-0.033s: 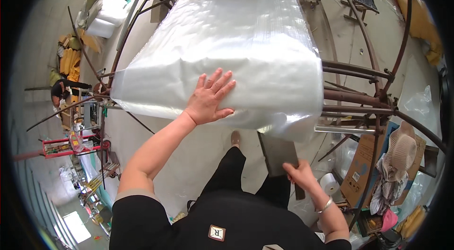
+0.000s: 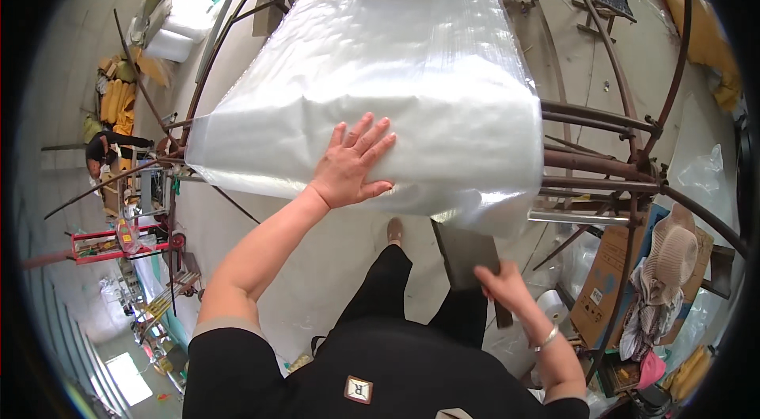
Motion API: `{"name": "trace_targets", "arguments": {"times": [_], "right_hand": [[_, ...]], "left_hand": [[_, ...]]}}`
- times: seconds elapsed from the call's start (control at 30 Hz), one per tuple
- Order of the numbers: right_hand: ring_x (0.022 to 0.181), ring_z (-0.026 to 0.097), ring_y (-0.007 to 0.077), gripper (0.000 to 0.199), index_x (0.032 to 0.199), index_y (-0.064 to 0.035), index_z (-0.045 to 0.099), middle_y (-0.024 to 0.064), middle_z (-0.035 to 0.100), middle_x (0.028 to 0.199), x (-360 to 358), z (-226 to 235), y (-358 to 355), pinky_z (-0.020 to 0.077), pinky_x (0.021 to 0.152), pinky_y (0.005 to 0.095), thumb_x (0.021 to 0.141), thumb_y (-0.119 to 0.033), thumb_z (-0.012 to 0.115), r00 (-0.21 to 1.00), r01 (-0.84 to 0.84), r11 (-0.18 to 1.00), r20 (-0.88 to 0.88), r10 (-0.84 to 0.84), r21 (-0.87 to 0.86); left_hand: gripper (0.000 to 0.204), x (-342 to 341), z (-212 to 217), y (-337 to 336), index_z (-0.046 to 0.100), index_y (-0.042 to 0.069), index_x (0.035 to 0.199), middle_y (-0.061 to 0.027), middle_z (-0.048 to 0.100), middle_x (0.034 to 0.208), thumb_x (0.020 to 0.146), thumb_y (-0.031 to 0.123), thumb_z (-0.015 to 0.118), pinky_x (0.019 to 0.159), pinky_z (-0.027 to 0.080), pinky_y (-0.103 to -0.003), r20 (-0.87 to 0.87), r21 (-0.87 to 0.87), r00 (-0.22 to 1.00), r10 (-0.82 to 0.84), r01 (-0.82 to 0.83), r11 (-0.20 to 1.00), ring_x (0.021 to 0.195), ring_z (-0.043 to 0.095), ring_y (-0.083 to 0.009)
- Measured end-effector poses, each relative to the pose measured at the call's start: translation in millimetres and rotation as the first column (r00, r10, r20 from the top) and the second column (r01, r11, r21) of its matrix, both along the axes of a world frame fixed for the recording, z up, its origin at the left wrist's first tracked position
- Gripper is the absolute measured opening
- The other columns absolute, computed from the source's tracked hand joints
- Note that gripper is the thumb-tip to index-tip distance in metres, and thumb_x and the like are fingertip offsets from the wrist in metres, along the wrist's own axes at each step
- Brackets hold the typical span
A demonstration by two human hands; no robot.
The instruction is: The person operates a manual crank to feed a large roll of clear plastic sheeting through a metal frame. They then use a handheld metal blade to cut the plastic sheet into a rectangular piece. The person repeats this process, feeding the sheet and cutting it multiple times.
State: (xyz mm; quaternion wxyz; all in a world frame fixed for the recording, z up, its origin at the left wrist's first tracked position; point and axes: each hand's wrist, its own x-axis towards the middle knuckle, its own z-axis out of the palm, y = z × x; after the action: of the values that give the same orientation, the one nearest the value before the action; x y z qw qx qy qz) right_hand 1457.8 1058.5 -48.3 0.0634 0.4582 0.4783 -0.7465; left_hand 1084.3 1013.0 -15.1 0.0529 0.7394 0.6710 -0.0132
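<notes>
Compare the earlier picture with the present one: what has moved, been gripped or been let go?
Nothing has visibly changed. The left hand lies flat on the clear plastic sheeting over the rusty metal frame, and the right hand holds the dark flat board, as before.

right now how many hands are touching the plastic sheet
1. The left hand lies flat, fingers spread, on the clear plastic sheet. The right hand is lower down, gripping a dark flat board under the sheet's edge; contact there cannot be told.
</notes>
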Motion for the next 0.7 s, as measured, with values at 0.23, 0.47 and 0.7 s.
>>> {"name": "trace_targets", "arguments": {"times": [0.23, 0.47, 0.7], "right_hand": [[0.043, 0.047, 0.009, 0.024, 0.091, 0.0012, 0.057, 0.0016, 0.052, 0.056, -48.0, -18.6, -6.8, 0.039, 0.04, 0.0258, 0.09, -0.022, 0.062, 0.999, 0.044, 0.998, -0.011, -0.045, -0.04], [0.043, 0.048, 0.0086, 0.024, 0.082, 0.0007, 0.056, 0.0018, 0.053, 0.056, -40.1, -17.2, -5.7, 0.0392, 0.04, 0.0254, 0.091, -0.021, 0.061, 0.998, -0.066, 0.997, 0.0, 0.066, 0.028], [0.044, 0.049, 0.0091, 0.026, 0.086, -0.0002, 0.059, 0.0016, 0.053, 0.057, -67.3, -18.7, -37.1, 0.041, 0.042, 0.026, 0.091, -0.026, 0.061, 0.999, 0.018, 1.0, -0.034, -0.018, 0.015]], "left_hand": [[0.08, 2.6, -2.8, -0.7, 0.036, 0.019, 0.145, -0.0025, 0.024, 0.156, 0.08, 0.06, 0.058, 0.11, 0.021, -0.055, -0.01, -0.014, 1.0, -0.001, 0.001, 1.0, 0.144, 0.019, -0.0269], [0.08, 0.9, 0.8, 3.2, 0.035, 0.019, 0.146, -0.0034, 0.024, 0.156, 0.081, 0.062, 0.055, 0.113, 0.015, -0.052, 0.003, -0.018, 1.0, 0.019, -0.019, 1.0, 0.145, 0.018, -0.0263], [0.081, -3.3, 0.1, 2.9, 0.034, 0.02, 0.147, -0.0024, 0.023, 0.156, 0.081, 0.061, 0.056, 0.114, 0.015, -0.052, -0.001, 0.005, 1.0, 0.016, -0.016, 1.0, 0.145, 0.017, -0.0258]]}}
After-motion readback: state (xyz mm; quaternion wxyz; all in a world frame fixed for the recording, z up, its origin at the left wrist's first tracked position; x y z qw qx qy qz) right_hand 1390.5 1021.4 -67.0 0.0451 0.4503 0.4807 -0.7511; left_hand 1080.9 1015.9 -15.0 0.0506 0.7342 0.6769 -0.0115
